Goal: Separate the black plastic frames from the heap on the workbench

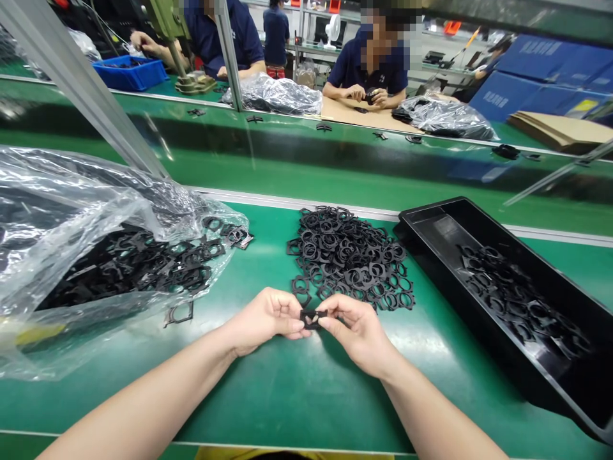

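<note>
Between my two hands is a small black plastic part (pixel 313 315), held a little above the green table. My left hand (pixel 272 321) pinches its left end with thumb and fingers, and my right hand (pixel 352 329) pinches the right end. Just beyond my fingers lies a pile of black ring-shaped parts (pixel 352 255). Left of it, a clear plastic bag (pixel 119 211) lies open, with many black frame-like parts (pixel 138 265) spilling from its mouth. One loose black frame (pixel 180 313) rests on the table by the bag's edge.
A deep black tray (pixel 421 239) holding several black ring parts stands at the right. Behind the table runs a green conveyor (pixel 287 160) with small black parts along it. An aluminium post (pixel 96 89) slants at the left. Two co-workers (pixel 368 70) sit across.
</note>
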Demonstrator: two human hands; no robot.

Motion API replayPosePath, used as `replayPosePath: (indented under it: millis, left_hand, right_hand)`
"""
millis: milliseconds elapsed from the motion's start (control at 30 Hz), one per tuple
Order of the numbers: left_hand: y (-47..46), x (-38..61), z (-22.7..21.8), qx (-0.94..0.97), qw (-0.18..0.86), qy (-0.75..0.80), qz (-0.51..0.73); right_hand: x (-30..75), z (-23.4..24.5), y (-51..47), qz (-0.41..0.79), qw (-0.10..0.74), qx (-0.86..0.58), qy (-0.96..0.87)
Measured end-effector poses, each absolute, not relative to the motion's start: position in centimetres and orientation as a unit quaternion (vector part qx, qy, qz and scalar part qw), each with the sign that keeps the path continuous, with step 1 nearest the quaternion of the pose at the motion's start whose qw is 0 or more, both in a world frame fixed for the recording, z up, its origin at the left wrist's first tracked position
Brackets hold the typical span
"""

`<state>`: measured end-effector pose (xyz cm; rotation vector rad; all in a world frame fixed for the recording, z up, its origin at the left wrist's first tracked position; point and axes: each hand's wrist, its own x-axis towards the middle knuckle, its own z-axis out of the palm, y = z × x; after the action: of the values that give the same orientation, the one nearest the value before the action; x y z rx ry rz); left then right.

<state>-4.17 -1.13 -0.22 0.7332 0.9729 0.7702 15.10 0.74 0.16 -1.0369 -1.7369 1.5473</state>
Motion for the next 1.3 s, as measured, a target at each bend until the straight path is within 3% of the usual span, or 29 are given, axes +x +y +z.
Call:
replayPosePath:
  millis: [167, 533, 767, 1000, 1300]
  left_hand:
    - [-1.4, -4.2, 0.0, 0.299, 0.780, 0.406, 0.370]
    - [-1.3, -4.3, -0.3, 0.370, 0.740, 0.419, 0.373]
    - [-1.7, -3.9, -0.5, 0.316, 0.793, 0.342, 0.393]
    - [-1.2, -3.8, -0.3, 0.378, 0.706, 0.460, 0.383]
    - [-0.9, -4.6, -0.7, 0.302, 0.777, 0.431, 0.345]
  right_hand:
    - [15.2, 0.4, 0.9, 0.634, 0.295, -0.371, -0.610]
    - [15.0, 0.0, 1.1, 0.671, 0.275, -0.375, -0.578]
    - [14.6, -0.2, 1.3, 0.729, 0.281, -0.345, -0.521]
    - [15.0, -0.8, 1.5, 0.667, 0.290, -0.375, -0.575]
    - [14.9, -0.6, 1.3, 0.691, 0.309, -0.366, -0.541]
